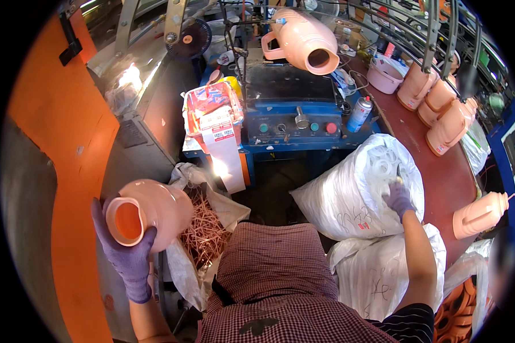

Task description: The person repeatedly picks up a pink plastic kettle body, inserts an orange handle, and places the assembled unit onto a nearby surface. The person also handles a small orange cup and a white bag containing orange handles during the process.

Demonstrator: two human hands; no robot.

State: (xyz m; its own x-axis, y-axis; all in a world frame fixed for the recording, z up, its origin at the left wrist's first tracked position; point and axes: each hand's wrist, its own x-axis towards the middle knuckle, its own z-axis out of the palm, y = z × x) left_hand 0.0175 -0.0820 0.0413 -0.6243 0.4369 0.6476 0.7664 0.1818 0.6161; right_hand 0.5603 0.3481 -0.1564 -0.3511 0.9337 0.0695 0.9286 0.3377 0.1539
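Note:
My left hand (126, 251), in a purple glove, grips a pink plastic jug shell (169, 211) round its neck. The shell lies on its side, its round mouth facing me and its inside glowing orange. My right hand (399, 199), gloved too, reaches over the open top of a white sack (332, 197). Translucent plastic rings (383, 163) fill that sack. The right fingers look closed, with a thin dark sliver sticking up beyond them; what they hold is too small to make out.
A blue machine (292, 123) with buttons stands ahead, a pink jug (303, 43) mounted above it. Several pink jugs (449, 126) line the red-brown table (409, 134) at right. A sack of pink scraps (206, 228), a label-filled basket (197, 128) and a spray can (359, 114) are nearby.

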